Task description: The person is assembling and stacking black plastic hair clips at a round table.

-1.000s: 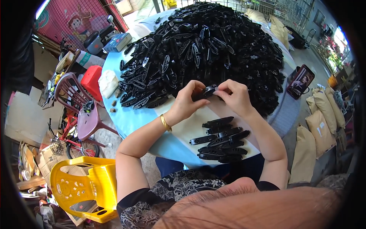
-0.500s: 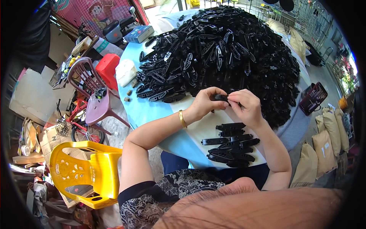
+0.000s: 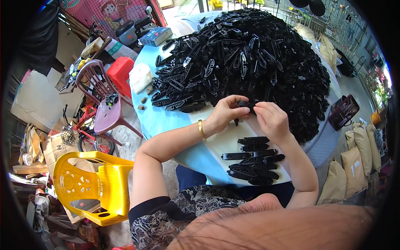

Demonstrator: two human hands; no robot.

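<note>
A small, light, stiff black plastic part [image 3: 245, 103] is pinched at both ends by left hand [image 3: 225, 116] and right hand [image 3: 271, 121] fingers.

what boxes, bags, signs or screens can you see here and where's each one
Flat box: far left edge of the table, rectangular, blue-grey top.
White bag: table's left edge, lumpy, soft.
Tan sacks: on the ground to the right, stacked, plump, pale labels.
Cardboard pieces: on the ground to the left, flattened, brown.
Pink poster: behind wire mesh, top left, cartoon figure.
No screens.
</note>
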